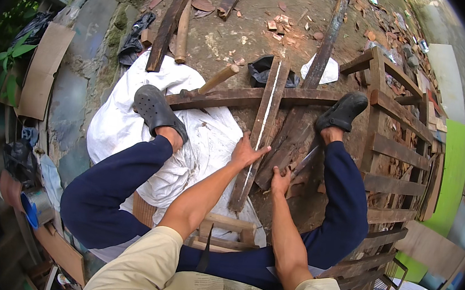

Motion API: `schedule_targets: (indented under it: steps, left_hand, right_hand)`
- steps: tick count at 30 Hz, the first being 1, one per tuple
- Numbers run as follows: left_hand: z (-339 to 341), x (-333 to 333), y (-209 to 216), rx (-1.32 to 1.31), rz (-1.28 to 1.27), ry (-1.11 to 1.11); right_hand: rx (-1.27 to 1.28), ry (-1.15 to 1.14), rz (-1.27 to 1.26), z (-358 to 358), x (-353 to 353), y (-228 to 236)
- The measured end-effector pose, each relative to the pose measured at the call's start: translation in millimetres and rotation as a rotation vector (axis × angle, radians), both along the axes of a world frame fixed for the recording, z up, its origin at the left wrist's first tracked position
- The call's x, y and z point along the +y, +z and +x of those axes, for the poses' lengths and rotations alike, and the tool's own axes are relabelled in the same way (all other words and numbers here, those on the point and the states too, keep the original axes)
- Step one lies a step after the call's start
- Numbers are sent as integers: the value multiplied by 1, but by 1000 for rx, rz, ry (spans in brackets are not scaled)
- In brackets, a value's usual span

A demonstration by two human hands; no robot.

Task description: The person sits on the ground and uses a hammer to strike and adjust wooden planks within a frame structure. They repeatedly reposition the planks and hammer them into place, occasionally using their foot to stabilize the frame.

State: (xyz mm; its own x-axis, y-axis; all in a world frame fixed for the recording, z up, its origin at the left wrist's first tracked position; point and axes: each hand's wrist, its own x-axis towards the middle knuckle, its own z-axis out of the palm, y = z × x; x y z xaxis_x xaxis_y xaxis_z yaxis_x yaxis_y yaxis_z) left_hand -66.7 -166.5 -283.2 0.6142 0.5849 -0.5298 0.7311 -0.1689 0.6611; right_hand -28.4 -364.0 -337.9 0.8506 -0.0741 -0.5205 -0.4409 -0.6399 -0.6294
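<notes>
My left hand (247,151) rests on a narrow plank (264,114) with a white stripe along its length. Its thumb stretches across the wood and its fingers are spread. That plank lies over a dark wooden beam (226,98) set crosswise. My right hand (281,182) is closed at the near end of a long dark plank (295,130); what its inner fingers touch is partly hidden. Beside it a thin metal blade (306,162) lies slanted, its handle not visible. A hammer-like tool with a wooden handle (219,79) stands against the crosswise beam.
White sacking (119,116) covers the ground under my left foot. A slatted wooden frame (396,153) stands on the right. More timber (173,20) lies ahead among leaves and scraps. A low wooden stool (223,229) is below me. A wall (78,78) runs along the left.
</notes>
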Motion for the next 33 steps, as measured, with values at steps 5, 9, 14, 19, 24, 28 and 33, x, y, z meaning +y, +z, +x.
schedule_targets:
  steps: [5, 9, 14, 19, 24, 28, 33]
  left_hand:
    - [-5, -4, -15, 133, -76, -85]
    - [-29, -10, -6, 29, 77, 24]
    - [-90, 3, 29, -298, 129, 65]
    - [-129, 45, 64, -514, 281, 288]
    - [-166, 98, 63, -422, 387, 500]
    - [-167, 124, 76, -318, 131, 619]
    - [-163, 135, 51, -169, 38, 548]
  right_hand:
    - [-187, 72, -160, 4, 34, 37]
    - [-481, 75, 2, 21, 72, 76]
    - [-414, 13, 290, 40, 112, 89]
    - [-343, 198, 598, 32, 213, 142]
    - [-1107, 941, 17, 34, 310, 198]
    - [-1176, 1490, -634, 65, 338, 183]
    - [-895, 1536, -530, 97, 330, 179]
